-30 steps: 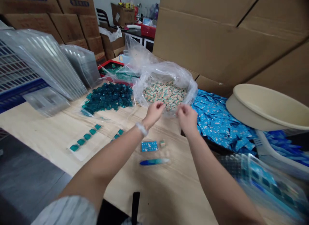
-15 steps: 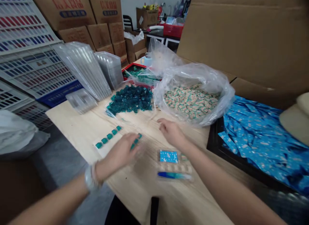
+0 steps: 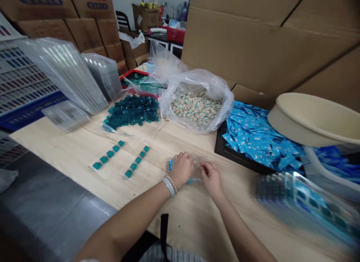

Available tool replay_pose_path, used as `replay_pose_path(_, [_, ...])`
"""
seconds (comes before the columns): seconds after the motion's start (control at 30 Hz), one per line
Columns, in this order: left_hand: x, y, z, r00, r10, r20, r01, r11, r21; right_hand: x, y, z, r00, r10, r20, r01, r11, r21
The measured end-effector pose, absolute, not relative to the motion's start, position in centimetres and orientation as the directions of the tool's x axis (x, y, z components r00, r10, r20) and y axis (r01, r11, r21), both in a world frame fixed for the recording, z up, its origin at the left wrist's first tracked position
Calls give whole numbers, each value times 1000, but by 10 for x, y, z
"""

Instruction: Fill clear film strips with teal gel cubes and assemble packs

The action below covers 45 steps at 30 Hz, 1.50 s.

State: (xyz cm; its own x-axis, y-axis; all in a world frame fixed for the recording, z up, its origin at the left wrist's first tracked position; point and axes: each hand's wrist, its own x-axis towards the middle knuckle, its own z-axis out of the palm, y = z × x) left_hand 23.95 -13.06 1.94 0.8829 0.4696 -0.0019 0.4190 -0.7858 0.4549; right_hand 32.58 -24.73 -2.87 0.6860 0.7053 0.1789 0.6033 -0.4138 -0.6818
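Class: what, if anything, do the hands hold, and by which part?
Cannot tell: the left hand covers much of the tray; the right hand is by its right end.

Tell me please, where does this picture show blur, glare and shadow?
All in the head view: the packs at lower right are smeared by blur; glare streaks the trays at left and glints on the bag; a soft shadow darkens the table; the plastic between the left hand and right hand is unclear.
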Motion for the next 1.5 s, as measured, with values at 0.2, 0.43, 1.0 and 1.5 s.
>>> replay_pose_path(0.2, [253, -136, 12, 874, 486, 3, 442, -797, 412, 319, -238, -20, 612, 764, 203, 686, -385, -617])
replay_pose_path(0.43, [239, -128, 24, 847, 531, 38, 429, -724, 540, 320, -239, -23, 668, 710, 224, 666, -436, -605])
replay_pose_path(1.0, [78, -87, 1, 564, 814, 137, 769, -579, 272, 323, -213, -9, 713, 684, 156, 648, -556, -521])
replay_pose_path(1.5, [21, -84, 18, 803, 594, 47, 473, -683, 557, 213, -154, 10, -151, 979, 140, 977, 169, -128])
